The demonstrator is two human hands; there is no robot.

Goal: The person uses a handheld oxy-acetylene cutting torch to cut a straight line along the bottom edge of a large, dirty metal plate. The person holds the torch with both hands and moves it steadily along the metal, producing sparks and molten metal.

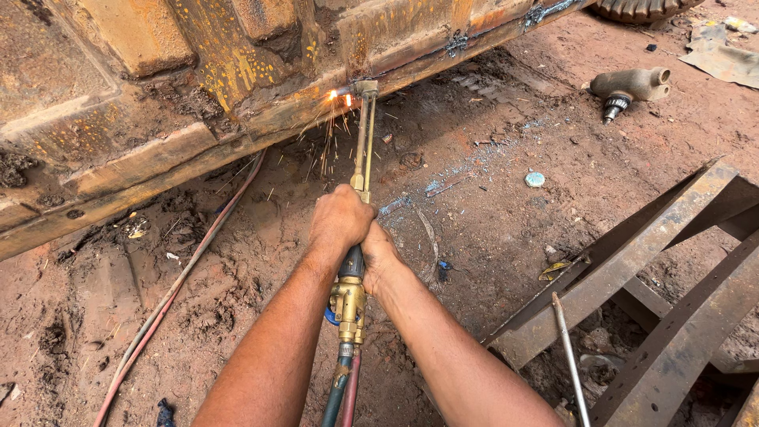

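Brass cutting torch (pixel 357 237) in both hands, tip up against the lower edge of a rusted steel body (pixel 198 87), flame lit, orange sparks (pixel 332 134) dropping onto the red dirt ground (pixel 490 205). Left hand (pixel 338 221) has its fingers wrapped shut around the front of the torch handle; right hand (pixel 378 257) is closed on the handle just behind and under it, thumb side pressed against the left. Both bare, no gloves.

Risks as I see them:
- Sparks fall between the cut and the hands, so burns to bare skin and forearms are likely if the spray swings back.
- Twin hoses (pixel 341 391) trail from the torch base straight below the arms; another hose (pixel 178 285) runs on the ground near the spark fall. Hot slag on rubber could burn through it.
- Cut section could sag or drop once severed; can't tell what supports it.
- Steel angle frame (pixel 632 269) and a thin rod (pixel 571 356) sit just to the right, a trip hazard when backing off.

Torch look: two slim brass tubes to a bent head, dark grip, brass valve block with a blue knob, grimy but intact. Loose cast fitting (pixel 631 85) lies well apart, upper right.
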